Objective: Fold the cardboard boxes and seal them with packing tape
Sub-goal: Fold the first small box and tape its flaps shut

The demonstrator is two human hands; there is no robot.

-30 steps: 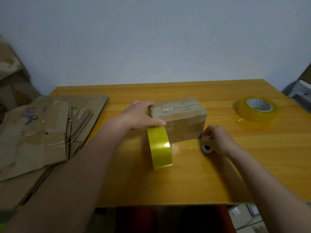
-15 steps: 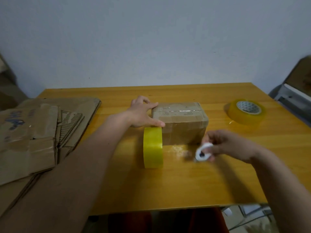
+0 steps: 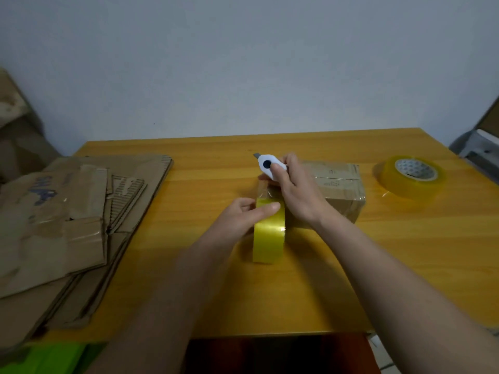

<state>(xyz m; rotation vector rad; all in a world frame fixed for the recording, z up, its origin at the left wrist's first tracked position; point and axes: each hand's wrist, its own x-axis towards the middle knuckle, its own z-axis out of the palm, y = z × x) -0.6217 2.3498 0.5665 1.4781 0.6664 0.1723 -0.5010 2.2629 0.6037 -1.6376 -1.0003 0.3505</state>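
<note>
1. Your left hand [image 3: 243, 217] pinches the upright yellow packing tape roll [image 3: 268, 233] at table centre; grip its rigid rim, since the film is likely slick and sticky.
2. Your right hand [image 3: 297, 193] grips the small white utility cutter [image 3: 270, 166], blade toward 10 o'clock.
3. The light, taped brown cardboard box [image 3: 337, 190] sits touching the roll at 2 o'clock and probably dents easily; hold its corners.

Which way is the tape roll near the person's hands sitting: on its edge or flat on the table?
On its edge. The tape roll shows its yellow outer band to the camera, gripped by the left hand.
</note>
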